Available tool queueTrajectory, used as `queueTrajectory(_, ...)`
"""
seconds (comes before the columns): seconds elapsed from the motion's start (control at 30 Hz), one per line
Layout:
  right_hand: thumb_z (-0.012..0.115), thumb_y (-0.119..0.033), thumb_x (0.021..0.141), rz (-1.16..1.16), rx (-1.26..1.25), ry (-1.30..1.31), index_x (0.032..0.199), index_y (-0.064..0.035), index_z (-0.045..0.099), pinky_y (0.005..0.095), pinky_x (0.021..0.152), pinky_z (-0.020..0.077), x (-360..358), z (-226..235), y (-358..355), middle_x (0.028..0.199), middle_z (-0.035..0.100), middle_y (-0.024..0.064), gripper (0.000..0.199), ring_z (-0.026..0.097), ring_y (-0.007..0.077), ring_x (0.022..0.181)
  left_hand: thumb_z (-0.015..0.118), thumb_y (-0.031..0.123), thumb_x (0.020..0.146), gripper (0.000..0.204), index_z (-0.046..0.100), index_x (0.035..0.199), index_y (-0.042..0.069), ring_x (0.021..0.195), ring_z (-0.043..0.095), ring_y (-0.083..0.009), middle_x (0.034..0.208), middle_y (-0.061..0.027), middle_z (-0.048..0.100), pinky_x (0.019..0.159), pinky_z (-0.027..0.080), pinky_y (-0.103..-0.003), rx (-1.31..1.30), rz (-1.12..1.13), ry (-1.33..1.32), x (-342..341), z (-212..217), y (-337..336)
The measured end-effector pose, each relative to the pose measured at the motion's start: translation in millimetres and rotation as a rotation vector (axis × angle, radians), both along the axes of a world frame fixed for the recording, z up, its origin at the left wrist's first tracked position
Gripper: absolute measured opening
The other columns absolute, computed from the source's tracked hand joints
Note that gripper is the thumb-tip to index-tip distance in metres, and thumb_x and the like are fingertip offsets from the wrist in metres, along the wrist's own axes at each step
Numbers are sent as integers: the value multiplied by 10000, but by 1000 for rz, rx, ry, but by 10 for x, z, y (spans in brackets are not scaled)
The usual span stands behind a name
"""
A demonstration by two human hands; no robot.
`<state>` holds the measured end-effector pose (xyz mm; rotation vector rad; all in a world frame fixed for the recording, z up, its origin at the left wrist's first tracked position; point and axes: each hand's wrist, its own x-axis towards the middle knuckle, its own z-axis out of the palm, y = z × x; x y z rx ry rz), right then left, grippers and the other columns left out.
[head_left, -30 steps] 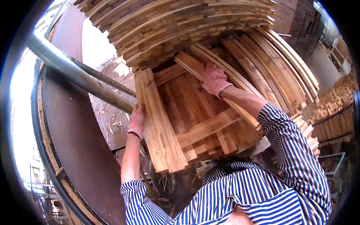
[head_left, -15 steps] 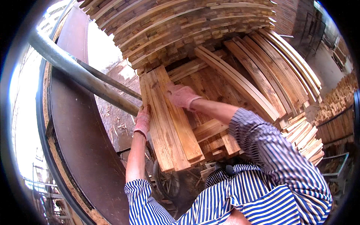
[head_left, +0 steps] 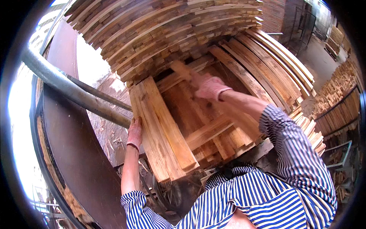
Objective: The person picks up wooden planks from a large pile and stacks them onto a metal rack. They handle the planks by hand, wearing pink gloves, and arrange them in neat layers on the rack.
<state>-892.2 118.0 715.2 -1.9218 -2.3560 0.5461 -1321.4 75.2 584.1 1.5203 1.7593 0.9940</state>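
My left hand (head_left: 134, 134), in a pink glove, lies with fingers extended against the outer edge of the leftmost wooden board (head_left: 151, 133). Beside that board rests another plank (head_left: 171, 131), slightly yellower. My right hand (head_left: 209, 87), also gloved in pink, is closed around a wooden board (head_left: 244, 121) smeared by motion. It slants over the middle of the stack, its far end reaching past my fingers and its near end close to my right sleeve. Beneath it are lower boards and a crosspiece (head_left: 209, 132) near the front.
A tall stack of layered planks (head_left: 164, 34) rises behind. More boards (head_left: 263, 65) lie side by side on the right. A metal pipe (head_left: 76, 86) slants in from the left, by a brown curved panel (head_left: 72, 137). Wood pieces (head_left: 339, 99) are piled far right.
My right hand has moved right, off the left boards, and grips a board that lay slanted across the stack. My left hand stays at the left edge. The view has shifted slightly.
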Motion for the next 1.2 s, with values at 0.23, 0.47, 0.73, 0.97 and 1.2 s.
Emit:
queueTrajectory(0.23,395,-520,974,237,41,326,1548,0,258,515,1005,471,-942,-499,87,1390,507,352,786,635,441,1147,562,433,1010,516,500,1422,128,1131,617,-243,1252,-108,641,910,521,-406,-227,0,-589,245,269,8)
queueTrajectory(0.47,602,-390,928,-244,631,-565,1588,-203,241,640,1006,366,650,-628,157,1512,400,239,775,428,441,1357,533,491,1006,616,458,1446,67,1152,619,-258,1302,-143,614,928,534,-407,-183,63,-354,377,400,-165)
queueTrajectory(0.73,500,-294,1007,-666,144,-210,1322,-178,599,467,765,565,1308,-308,338,1125,680,133,351,671,304,1045,570,501,992,638,460,1451,71,1172,591,-267,1320,-131,599,966,501,-403,-167,16,-385,458,418,-6)
queueTrajectory(0.97,760,-500,766,-239,83,-191,1388,-136,550,532,962,502,1026,144,-352,1404,513,207,751,523,387,1256,586,487,986,709,404,1495,28,1224,566,-257,1376,-162,568,1003,481,-387,-134,31,-379,323,366,-99)
queueTrajectory(1.2,691,-326,780,-370,-146,-56,1568,-207,297,525,907,550,617,-8,-251,1336,569,279,889,631,447,1149,595,432,984,640,441,1469,44,1099,640,-260,1286,-152,625,920,531,-386,-185,102,-382,268,494,-221)
